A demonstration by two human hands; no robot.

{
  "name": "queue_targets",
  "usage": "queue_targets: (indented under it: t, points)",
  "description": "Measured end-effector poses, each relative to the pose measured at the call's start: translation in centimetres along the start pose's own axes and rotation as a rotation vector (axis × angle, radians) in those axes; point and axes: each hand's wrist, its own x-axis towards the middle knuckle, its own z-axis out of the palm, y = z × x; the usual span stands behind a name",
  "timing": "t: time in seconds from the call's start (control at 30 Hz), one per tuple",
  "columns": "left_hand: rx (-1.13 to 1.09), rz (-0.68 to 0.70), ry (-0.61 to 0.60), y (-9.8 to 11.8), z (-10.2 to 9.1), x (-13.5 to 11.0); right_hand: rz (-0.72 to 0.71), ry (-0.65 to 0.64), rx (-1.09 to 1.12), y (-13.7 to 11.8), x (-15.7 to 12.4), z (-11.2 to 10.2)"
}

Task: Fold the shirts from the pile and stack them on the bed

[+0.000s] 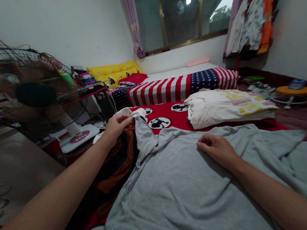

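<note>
A grey shirt (175,177) lies spread and wrinkled across the red bedding in front of me. My left hand (118,125) pinches a raised corner of it at the far left, with the cloth pulled up into a peak. White cloth (125,112) shows right behind those fingertips. Over the upper middle of the shirt is my right hand (219,150), its fingers curled closed. Whether fabric is caught between them is hidden. Beneath my left forearm, dark and brown clothes (118,167) lie in a heap.
Folded white clothes (227,105) are stacked beyond the shirt on red bedding (167,109) with black-and-white figures. A standing fan (36,94) is close on the left. Behind are a bed with a striped, starred cover (167,89) and a small orange stool (294,90).
</note>
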Motion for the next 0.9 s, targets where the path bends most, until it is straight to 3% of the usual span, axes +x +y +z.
queue_targets:
  t: [0.17,0.23,0.3,0.37,0.47,0.6,0.77,0.9]
  points:
    - [0.777,0.312,-0.508,1.2,5.7,-2.7,-0.004,-0.004,0.039,0.2,-0.1,0.0]
    - [1.046,0.317,-0.595,1.4,6.9,-3.3,0.014,-0.003,0.071,0.4,-0.1,0.0]
    - [1.157,0.266,-0.604,1.3,6.9,-3.1,0.027,-0.004,0.094,0.6,-0.1,0.1]
    - [1.082,0.219,-0.604,0.8,6.1,-2.4,0.025,-0.005,0.111,0.6,-0.1,0.2]
    - [0.638,0.108,-0.607,0.1,3.8,-1.3,0.011,-0.005,0.13,0.6,0.0,0.3]
    - [0.085,-0.116,-0.421,0.3,0.5,-1.9,-0.028,-0.006,0.127,0.5,0.0,0.1]
    - [-0.047,-0.269,-0.308,0.2,-3.5,-3.7,-0.034,-0.013,0.105,0.5,0.0,0.0]
    - [-0.199,-0.299,-0.05,-1.4,-7.4,-3.8,-0.025,-0.01,0.117,0.5,-0.1,0.0]
